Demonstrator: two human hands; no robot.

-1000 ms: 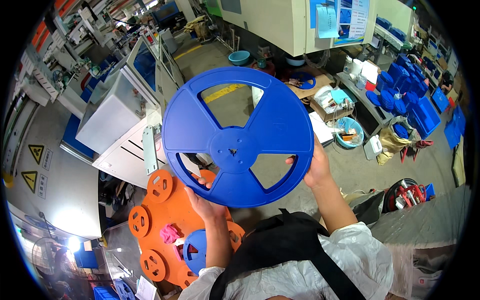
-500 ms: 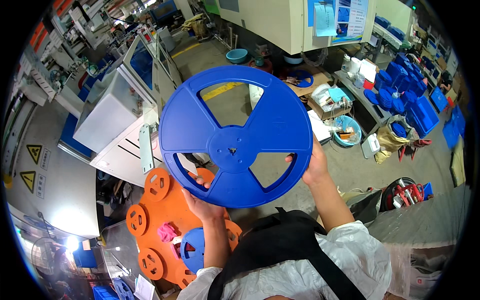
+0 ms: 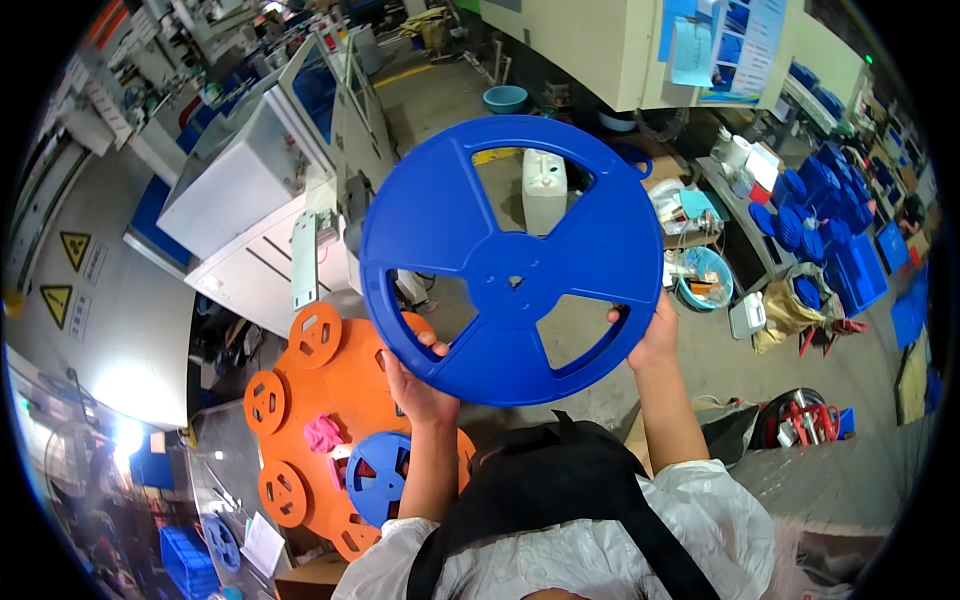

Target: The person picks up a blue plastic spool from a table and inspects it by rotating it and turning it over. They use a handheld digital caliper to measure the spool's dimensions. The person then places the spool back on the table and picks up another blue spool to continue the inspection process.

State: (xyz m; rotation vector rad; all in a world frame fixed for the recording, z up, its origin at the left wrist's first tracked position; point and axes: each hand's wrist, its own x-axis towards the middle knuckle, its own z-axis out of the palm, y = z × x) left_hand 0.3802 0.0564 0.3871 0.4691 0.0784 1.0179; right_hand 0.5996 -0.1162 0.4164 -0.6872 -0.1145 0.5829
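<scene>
A large blue plastic reel [image 3: 510, 258] with three cut-out windows is held up flat in front of me, filling the middle of the view. My left hand [image 3: 415, 382] grips its lower left rim, fingers curled through a window. My right hand [image 3: 652, 333] grips the lower right rim. Below the reel lies an orange round plate [image 3: 330, 395] carrying several small orange discs, a pink cloth [image 3: 322, 433] and a smaller blue reel [image 3: 378, 477].
A white machine cabinet [image 3: 250, 215] stands at the left. A white jerrycan [image 3: 544, 190] shows through the reel's top window. Stacks of blue reels and trays [image 3: 820, 225] sit at the right, with a light blue bucket [image 3: 700, 282] and red tools [image 3: 800, 420] on the floor.
The reel has shifted slightly left and tilted a little with both hands still gripping it; the view has moved slightly too.
</scene>
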